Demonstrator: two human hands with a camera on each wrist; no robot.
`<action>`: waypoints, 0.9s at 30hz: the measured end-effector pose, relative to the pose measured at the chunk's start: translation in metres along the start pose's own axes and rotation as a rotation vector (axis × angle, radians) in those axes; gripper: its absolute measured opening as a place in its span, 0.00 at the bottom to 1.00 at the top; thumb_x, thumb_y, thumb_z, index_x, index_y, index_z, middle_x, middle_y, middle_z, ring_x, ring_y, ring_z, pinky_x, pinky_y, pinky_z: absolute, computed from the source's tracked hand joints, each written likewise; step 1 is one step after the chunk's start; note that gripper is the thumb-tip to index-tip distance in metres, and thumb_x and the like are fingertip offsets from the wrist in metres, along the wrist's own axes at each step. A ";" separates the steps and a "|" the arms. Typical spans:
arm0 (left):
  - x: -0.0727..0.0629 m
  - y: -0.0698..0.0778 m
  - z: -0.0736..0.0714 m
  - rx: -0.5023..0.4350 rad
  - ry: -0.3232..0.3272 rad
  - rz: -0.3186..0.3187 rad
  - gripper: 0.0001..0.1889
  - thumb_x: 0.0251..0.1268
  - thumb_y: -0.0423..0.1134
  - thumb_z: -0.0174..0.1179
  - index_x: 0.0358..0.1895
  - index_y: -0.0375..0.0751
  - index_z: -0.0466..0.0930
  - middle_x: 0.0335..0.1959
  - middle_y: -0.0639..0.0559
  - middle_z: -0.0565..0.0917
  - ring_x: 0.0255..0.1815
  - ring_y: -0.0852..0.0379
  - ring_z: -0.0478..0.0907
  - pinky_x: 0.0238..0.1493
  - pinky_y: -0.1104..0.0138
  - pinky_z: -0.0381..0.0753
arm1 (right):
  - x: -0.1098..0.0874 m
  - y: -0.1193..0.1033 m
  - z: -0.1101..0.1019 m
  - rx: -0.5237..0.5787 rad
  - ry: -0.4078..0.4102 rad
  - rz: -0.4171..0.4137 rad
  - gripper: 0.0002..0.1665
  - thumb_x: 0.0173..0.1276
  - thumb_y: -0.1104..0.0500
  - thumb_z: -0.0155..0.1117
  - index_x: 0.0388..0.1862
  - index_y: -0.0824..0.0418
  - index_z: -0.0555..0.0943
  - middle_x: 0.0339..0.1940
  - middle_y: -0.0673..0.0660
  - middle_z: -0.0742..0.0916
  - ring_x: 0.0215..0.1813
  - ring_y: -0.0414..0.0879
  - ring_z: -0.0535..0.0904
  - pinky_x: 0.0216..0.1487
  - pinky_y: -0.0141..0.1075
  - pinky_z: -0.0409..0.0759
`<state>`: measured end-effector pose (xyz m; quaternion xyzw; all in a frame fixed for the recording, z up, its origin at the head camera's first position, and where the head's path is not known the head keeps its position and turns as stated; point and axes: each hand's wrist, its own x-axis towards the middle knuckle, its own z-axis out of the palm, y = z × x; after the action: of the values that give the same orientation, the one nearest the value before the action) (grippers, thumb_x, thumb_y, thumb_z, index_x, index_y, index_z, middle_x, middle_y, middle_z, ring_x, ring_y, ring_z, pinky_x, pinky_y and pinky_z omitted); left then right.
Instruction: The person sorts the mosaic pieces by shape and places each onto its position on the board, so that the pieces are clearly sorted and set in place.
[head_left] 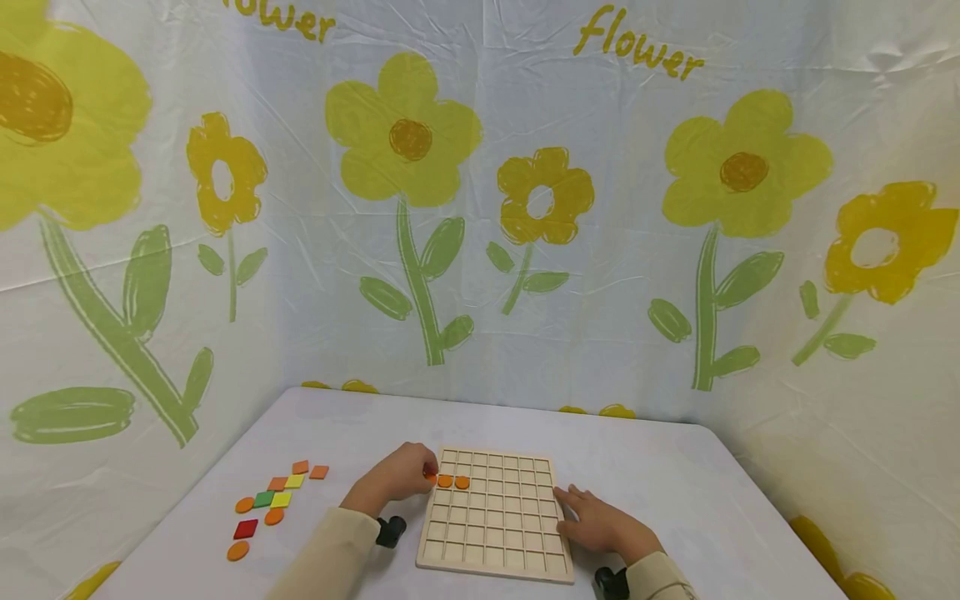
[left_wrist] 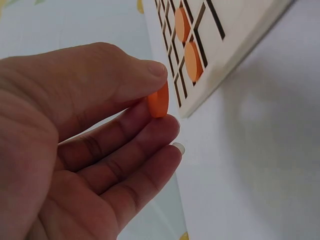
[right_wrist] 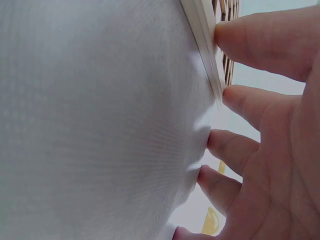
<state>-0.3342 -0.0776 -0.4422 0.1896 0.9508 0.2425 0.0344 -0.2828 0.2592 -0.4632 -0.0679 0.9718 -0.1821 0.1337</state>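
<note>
My left hand (head_left: 399,475) pinches an orange round disc (left_wrist: 160,103) between thumb and fingers, beside the left edge of a wooden grid board (head_left: 495,533). Two more orange discs lie side by side in cells of one row: the left one (head_left: 446,481) and the right one (head_left: 462,482). At the board's opposite edge is my right hand (head_left: 602,523), its fingers spread. In the right wrist view its thumb (right_wrist: 265,42) and forefinger touch the board's rim, while the other fingertips reach down to the table.
Left of the board lie loose pieces: orange discs (head_left: 237,551), a red square (head_left: 245,529), a green square (head_left: 263,499), yellow squares (head_left: 281,500) and orange squares (head_left: 318,472). The white table (head_left: 660,475) ends at a flower-printed cloth (head_left: 487,333) behind and on both sides.
</note>
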 end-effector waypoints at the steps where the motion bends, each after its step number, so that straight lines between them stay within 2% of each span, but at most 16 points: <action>1: 0.001 0.002 0.001 -0.001 -0.002 0.006 0.06 0.54 0.30 0.65 0.36 0.39 0.84 0.31 0.53 0.79 0.33 0.56 0.72 0.40 0.61 0.78 | 0.000 0.000 0.000 0.000 0.000 -0.001 0.36 0.67 0.47 0.58 0.72 0.54 0.66 0.74 0.65 0.67 0.75 0.66 0.58 0.69 0.64 0.58; 11: 0.010 0.019 0.012 0.008 0.000 0.062 0.06 0.56 0.30 0.64 0.38 0.38 0.84 0.31 0.54 0.80 0.32 0.58 0.72 0.40 0.62 0.78 | 0.000 0.000 -0.001 0.004 -0.007 -0.002 0.36 0.67 0.46 0.58 0.72 0.54 0.66 0.74 0.65 0.67 0.75 0.66 0.58 0.69 0.64 0.58; 18: 0.014 0.029 0.021 0.044 0.011 0.129 0.05 0.54 0.29 0.64 0.35 0.38 0.84 0.30 0.54 0.80 0.30 0.60 0.72 0.36 0.65 0.77 | -0.001 -0.001 -0.001 0.012 -0.008 0.002 0.36 0.67 0.46 0.58 0.73 0.54 0.66 0.74 0.65 0.67 0.75 0.66 0.57 0.69 0.64 0.57; 27: 0.023 0.037 0.033 0.106 0.036 0.152 0.04 0.52 0.29 0.64 0.30 0.42 0.83 0.26 0.57 0.78 0.29 0.61 0.69 0.31 0.68 0.73 | -0.002 -0.002 -0.001 0.003 -0.003 0.002 0.36 0.67 0.47 0.58 0.72 0.54 0.66 0.74 0.65 0.67 0.75 0.66 0.58 0.69 0.64 0.58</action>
<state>-0.3374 -0.0241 -0.4527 0.2582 0.9457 0.1969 -0.0113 -0.2814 0.2584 -0.4609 -0.0670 0.9714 -0.1835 0.1353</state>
